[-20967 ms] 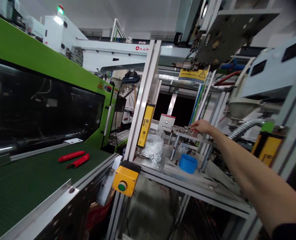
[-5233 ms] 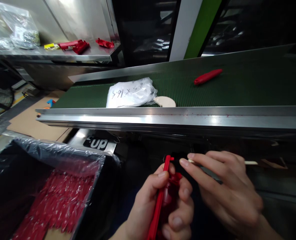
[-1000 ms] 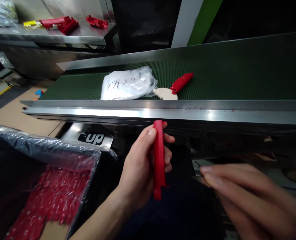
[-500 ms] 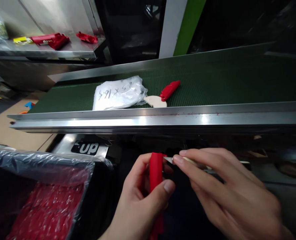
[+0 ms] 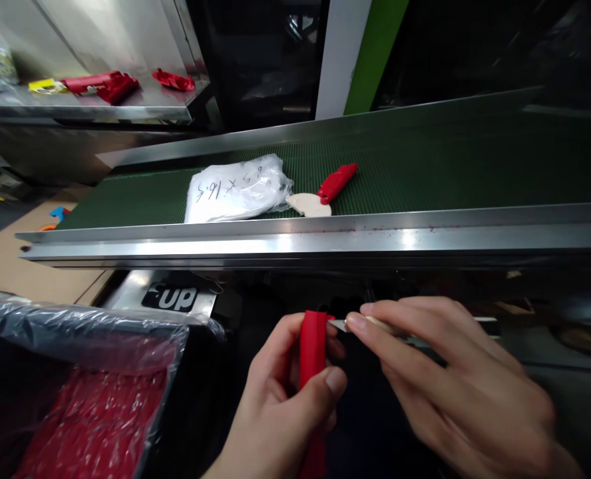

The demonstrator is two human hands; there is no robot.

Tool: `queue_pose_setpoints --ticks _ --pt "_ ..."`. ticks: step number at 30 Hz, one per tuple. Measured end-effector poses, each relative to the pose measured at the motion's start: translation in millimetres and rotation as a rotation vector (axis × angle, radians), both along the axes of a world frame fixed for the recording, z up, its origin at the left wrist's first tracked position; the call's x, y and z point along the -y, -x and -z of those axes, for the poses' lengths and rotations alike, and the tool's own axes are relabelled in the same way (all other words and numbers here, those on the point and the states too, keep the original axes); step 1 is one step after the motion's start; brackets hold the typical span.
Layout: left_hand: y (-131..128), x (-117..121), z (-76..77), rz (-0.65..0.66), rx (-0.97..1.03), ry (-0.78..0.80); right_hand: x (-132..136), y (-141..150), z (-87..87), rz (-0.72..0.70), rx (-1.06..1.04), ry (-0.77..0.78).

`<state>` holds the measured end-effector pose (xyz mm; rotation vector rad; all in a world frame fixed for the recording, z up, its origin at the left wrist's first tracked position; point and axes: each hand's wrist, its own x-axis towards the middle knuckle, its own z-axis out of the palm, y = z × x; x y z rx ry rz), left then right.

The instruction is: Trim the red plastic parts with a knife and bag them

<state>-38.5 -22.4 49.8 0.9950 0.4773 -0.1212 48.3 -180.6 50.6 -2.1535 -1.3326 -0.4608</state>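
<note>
My left hand [image 5: 285, 399] is closed around a long red plastic part [image 5: 314, 352] held roughly upright, its top end showing above the fingers. Between the fingertips of my right hand [image 5: 450, 372] is a craft knife [image 5: 339, 324] with a pale handle, gripped like a pen. The blade's tip meets the upper right edge of the red part, where a small red bit sticks out. My left thumb presses on the part's right side below the blade; its lower end is dim and partly covered by the hand.
Beyond my hands runs a green conveyor belt [image 5: 425, 173] with a metal rail [image 5: 225, 246]. On it lie a marked white plastic bag [image 5: 235, 189], a cream disc [image 5: 313, 205] and another red part [image 5: 338, 183]. A lined bin [image 5: 176, 372] of red pieces stands at left.
Both hands stay nearly in place, the red part sitting slightly lower in view. The knife tip remains at its upper right edge, the blade tilted a little differently.
</note>
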Motion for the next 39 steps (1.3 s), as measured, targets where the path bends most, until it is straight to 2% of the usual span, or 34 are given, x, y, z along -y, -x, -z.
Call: queue_pose_setpoints --ticks 3,7,12,16,20,25,34,39 --pt "3 1 1.3 0.023 0.033 0.034 4 -5 1.3 0.052 0.037 -0.008" --pt "7 0 9.1 0.089 0.091 0.205 10 -10 -2.1 0.179 -0.009 -0.114" --pt "4 -2 14.5 0.07 0.14 0.379 3 -2 -5.5 0.003 -0.133 -0.072" --pt "3 -2 8.4 0.102 0.152 0.459 -3 5 -3.0 -0.022 -0.151 -0.11" --pt "4 -1 7.8 0.114 0.172 0.479 -3 5 -1.3 -0.019 -0.143 -0.104" --pt "2 -1 18.0 0.18 0.272 0.521 -1 5 -0.8 -0.028 -0.15 -0.098" --pt "5 1 14.5 0.115 0.261 0.49 -1 5 -0.2 -0.039 -0.149 -0.118" --pt "6 5 22.4 0.219 0.345 0.563 4 -1 5.6 0.095 -0.174 -0.167"
